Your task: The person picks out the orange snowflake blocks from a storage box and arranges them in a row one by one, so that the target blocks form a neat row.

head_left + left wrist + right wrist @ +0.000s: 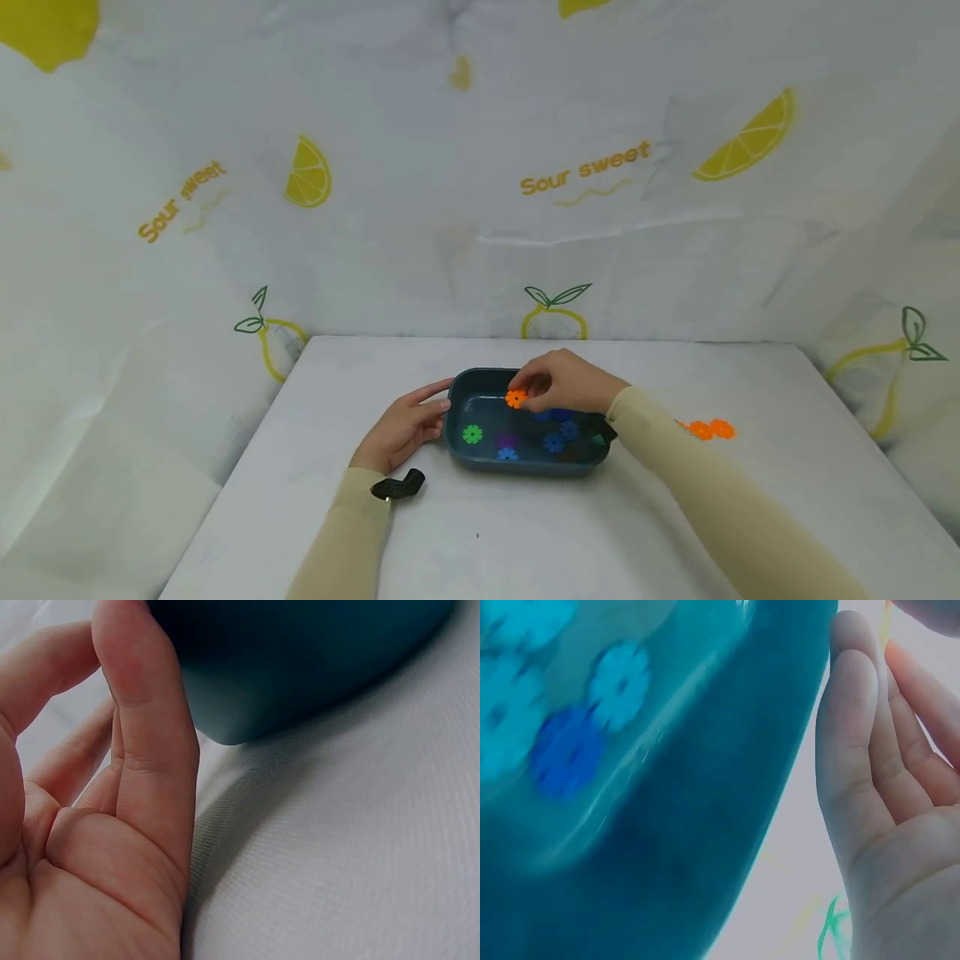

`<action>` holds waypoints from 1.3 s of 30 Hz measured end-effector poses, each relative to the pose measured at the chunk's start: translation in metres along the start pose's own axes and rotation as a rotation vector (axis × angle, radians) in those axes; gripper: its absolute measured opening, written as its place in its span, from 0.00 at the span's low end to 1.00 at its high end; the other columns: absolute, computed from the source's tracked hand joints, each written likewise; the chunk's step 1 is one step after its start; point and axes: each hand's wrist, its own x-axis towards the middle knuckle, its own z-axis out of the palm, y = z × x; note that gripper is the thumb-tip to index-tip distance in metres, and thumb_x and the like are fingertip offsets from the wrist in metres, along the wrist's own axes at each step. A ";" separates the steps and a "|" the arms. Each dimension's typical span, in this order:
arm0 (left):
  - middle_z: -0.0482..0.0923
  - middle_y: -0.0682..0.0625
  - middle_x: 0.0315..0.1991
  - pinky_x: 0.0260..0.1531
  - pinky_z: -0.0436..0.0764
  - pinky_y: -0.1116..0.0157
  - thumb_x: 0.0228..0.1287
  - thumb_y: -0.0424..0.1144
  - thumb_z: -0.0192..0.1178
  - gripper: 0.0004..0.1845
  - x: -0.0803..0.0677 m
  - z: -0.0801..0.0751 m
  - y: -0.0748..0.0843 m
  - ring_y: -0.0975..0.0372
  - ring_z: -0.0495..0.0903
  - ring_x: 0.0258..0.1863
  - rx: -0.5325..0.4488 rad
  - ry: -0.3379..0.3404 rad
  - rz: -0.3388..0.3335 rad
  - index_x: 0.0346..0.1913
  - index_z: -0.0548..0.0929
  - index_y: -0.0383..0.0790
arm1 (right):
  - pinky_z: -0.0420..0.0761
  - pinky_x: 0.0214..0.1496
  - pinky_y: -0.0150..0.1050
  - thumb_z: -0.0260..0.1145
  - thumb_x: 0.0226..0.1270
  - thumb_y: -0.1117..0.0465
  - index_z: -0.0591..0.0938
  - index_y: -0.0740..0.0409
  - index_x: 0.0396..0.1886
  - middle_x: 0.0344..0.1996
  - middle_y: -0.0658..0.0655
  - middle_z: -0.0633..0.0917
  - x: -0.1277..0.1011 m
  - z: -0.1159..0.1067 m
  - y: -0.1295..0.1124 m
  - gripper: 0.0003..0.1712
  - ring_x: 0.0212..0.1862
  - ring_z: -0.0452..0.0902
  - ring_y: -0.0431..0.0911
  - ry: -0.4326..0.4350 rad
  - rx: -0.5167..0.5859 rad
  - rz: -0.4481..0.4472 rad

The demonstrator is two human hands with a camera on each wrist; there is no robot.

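Note:
A dark teal plastic tray point(525, 468) sits on the white table with several snowflake-shaped building discs inside. My left hand point(401, 427) rests against its left end, fingertips touching the wall; in the left wrist view the fingers are only gently bent beside the tray point(262, 690). Above the tray's middle, my right hand point(566, 383) pinches an orange snowflake disc point(516, 398) between thumb and fingers. Inside lie a green disc point(472, 434), a light blue disc point(507, 454), a dim purple disc point(507, 440) and more blue discs point(554, 442). The right wrist view shows a deep blue disc point(568, 752) close up.
More orange discs point(711, 429) lie on the table to the right of the tray, partly behind the right sleeve point(675, 462). A black wrist strap point(397, 485) sits on the left sleeve. A white lemon-printed sheet point(420, 208) hangs behind the table point(480, 542).

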 end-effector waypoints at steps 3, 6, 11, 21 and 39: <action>0.83 0.52 0.39 0.37 0.85 0.69 0.75 0.43 0.71 0.30 0.000 0.000 -0.003 0.64 0.80 0.33 -0.006 -0.003 -0.003 0.77 0.77 0.54 | 0.88 0.49 0.35 0.75 0.71 0.60 0.91 0.47 0.56 0.46 0.46 0.91 -0.022 -0.010 0.010 0.15 0.44 0.86 0.43 0.048 0.014 0.019; 0.83 0.52 0.38 0.36 0.84 0.69 0.76 0.42 0.70 0.30 0.000 0.000 -0.004 0.64 0.80 0.32 -0.015 -0.001 0.001 0.77 0.78 0.54 | 0.88 0.49 0.36 0.75 0.71 0.60 0.91 0.47 0.56 0.47 0.48 0.91 -0.043 -0.021 0.021 0.15 0.44 0.86 0.44 0.099 0.022 0.048; 0.84 0.53 0.38 0.36 0.84 0.70 0.77 0.42 0.68 0.29 -0.001 0.002 -0.002 0.65 0.80 0.32 -0.029 -0.008 0.002 0.78 0.77 0.53 | 0.87 0.50 0.34 0.76 0.71 0.59 0.91 0.45 0.56 0.47 0.48 0.91 -0.076 -0.038 0.041 0.15 0.45 0.85 0.45 0.176 0.016 0.116; 0.82 0.54 0.36 0.35 0.84 0.71 0.75 0.44 0.71 0.33 -0.002 0.003 -0.002 0.67 0.79 0.31 -0.037 -0.019 0.004 0.79 0.75 0.52 | 0.85 0.49 0.33 0.75 0.73 0.53 0.90 0.48 0.57 0.43 0.48 0.89 -0.145 -0.054 0.082 0.16 0.45 0.83 0.43 0.295 -0.049 0.238; 0.81 0.53 0.37 0.35 0.83 0.72 0.76 0.43 0.69 0.31 -0.003 0.003 -0.004 0.66 0.78 0.31 -0.034 0.012 -0.007 0.78 0.75 0.52 | 0.83 0.43 0.30 0.77 0.72 0.47 0.89 0.58 0.62 0.52 0.56 0.90 -0.249 -0.068 0.162 0.27 0.45 0.80 0.32 0.366 -0.180 0.464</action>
